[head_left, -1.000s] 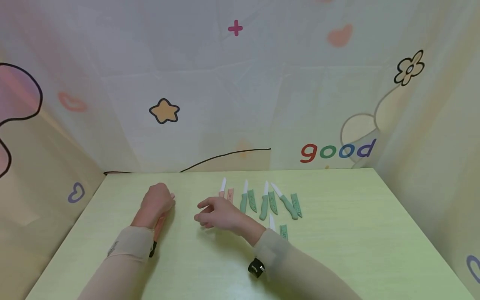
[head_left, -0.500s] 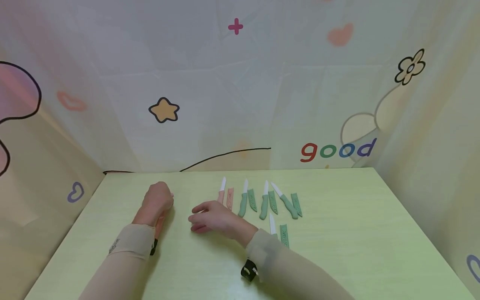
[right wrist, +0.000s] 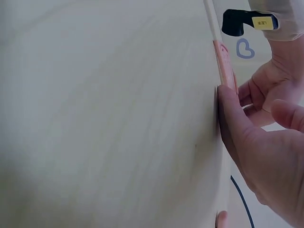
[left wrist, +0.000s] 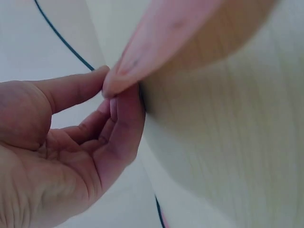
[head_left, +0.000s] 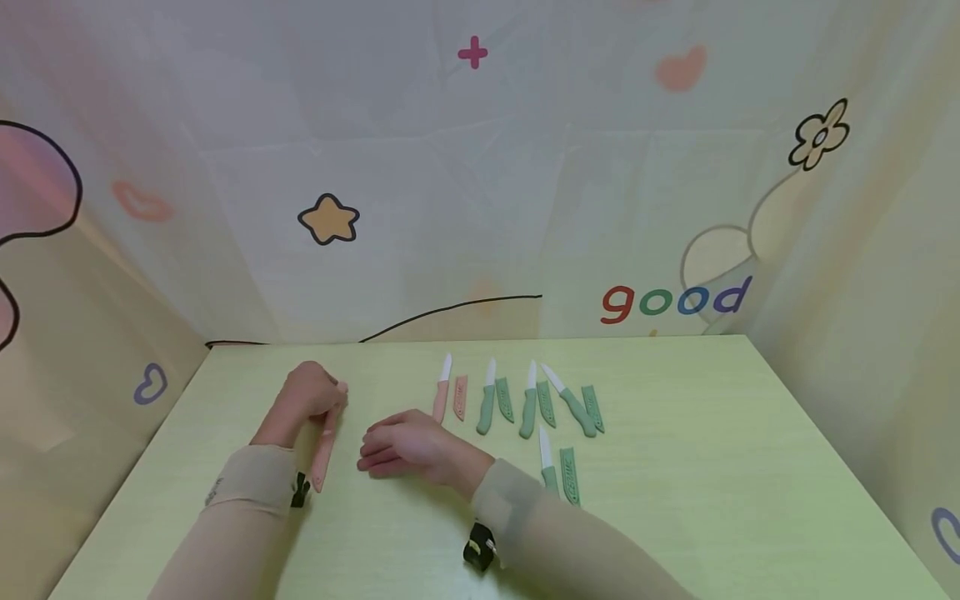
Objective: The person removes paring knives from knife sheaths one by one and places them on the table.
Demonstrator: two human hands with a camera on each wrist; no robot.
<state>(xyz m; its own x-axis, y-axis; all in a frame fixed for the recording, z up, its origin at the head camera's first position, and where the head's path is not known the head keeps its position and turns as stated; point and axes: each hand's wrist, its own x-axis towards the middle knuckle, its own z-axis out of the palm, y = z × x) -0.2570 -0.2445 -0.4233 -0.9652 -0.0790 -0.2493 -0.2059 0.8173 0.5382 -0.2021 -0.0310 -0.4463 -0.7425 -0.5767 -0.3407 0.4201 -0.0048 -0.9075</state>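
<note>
At the left of the table, my left hand [head_left: 307,392] pinches one end of a pink knife [head_left: 324,454] between thumb and fingers, its other end slanting toward me. No bare blade of this knife shows. In the left wrist view the thumb and forefinger meet on the tapered pink end [left wrist: 166,35]. My right hand [head_left: 412,446] is held low over the table, fingers extended and holding nothing, to the right of the held knife. Just beyond it lie another pink knife [head_left: 441,400] with a white blade and a pink sheath [head_left: 461,398].
Several green knives with white blades lie right of the pink pair, such as the green knife [head_left: 487,408], each beside a green sheath [head_left: 504,400]. One nearer green knife [head_left: 550,477] is partly covered by the right sleeve. A printed curtain [head_left: 450,208] stands behind the table [head_left: 712,467].
The right hand has drawn left and slightly nearer, uncovering the lying pink knife and sheath. The left wrist has turned, so more of the held pink knife shows.
</note>
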